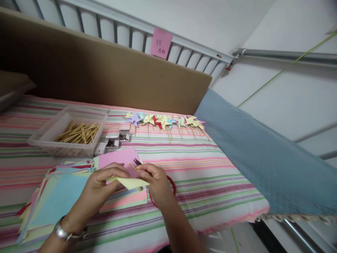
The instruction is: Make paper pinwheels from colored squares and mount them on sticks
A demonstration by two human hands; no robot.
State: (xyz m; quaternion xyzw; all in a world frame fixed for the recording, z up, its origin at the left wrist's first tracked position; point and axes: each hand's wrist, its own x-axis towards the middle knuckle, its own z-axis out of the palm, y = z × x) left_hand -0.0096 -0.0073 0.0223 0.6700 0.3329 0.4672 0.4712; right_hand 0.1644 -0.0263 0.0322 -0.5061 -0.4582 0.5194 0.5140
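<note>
My left hand [107, 181] is closed on a pale yellow piece of paper [131, 182], which is folded or curled along its edge. My right hand [156, 181] pinches a short wooden stick [133, 167] beside that paper. Scissors with red handles [174, 186] show under and around my right hand, their dark tips poking out past the fingers; they seem to lie on the table. Below both hands are pink paper sheets [116, 158]. To the left lies a spread stack of coloured paper squares [63, 193], a blue one on top.
A clear plastic box [39, 138] holds many wooden sticks [81, 133]. Small boxes of dark pins [112, 142] stand beside it. Several finished paper pinwheels [163, 121] lie at the back, before a cardboard panel [118, 77]. The striped cloth [210, 186] ends at the right.
</note>
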